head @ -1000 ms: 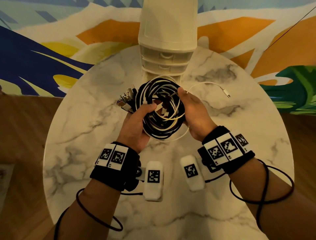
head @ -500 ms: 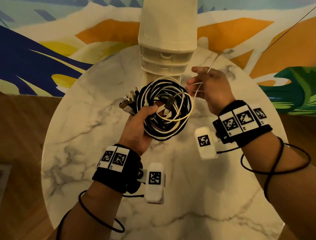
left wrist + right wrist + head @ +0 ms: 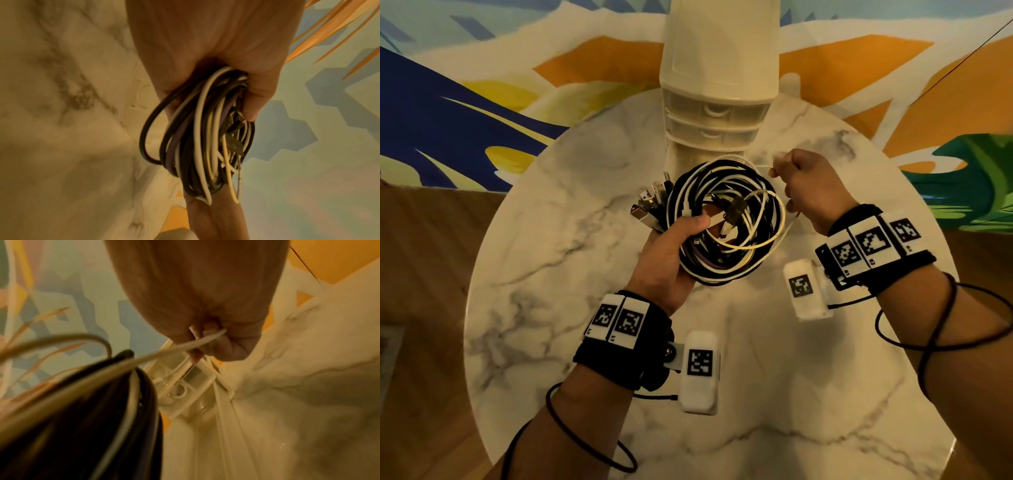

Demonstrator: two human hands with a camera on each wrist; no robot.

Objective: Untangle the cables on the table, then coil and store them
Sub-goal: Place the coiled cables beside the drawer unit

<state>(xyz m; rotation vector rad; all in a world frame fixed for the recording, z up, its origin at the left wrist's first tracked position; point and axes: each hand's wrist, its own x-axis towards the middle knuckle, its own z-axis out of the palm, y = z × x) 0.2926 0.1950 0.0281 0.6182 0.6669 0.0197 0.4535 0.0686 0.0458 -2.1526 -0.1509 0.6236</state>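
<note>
Black and white cables, one coil [image 3: 726, 219], sat in my left hand [image 3: 667, 260] above the marble table [image 3: 551, 274], thumb clamped over the loops; my right hand [image 3: 808, 192] pinched a thin white cable [image 3: 205, 339] beside the drawers [image 3: 717, 120]

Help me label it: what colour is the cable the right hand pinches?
White; the white cable shows best in the right wrist view.

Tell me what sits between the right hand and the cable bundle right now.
Only a thin white cable, which the right hand pinches, spans the gap to the cable bundle gripped by the left hand. The head view shows it.
</note>
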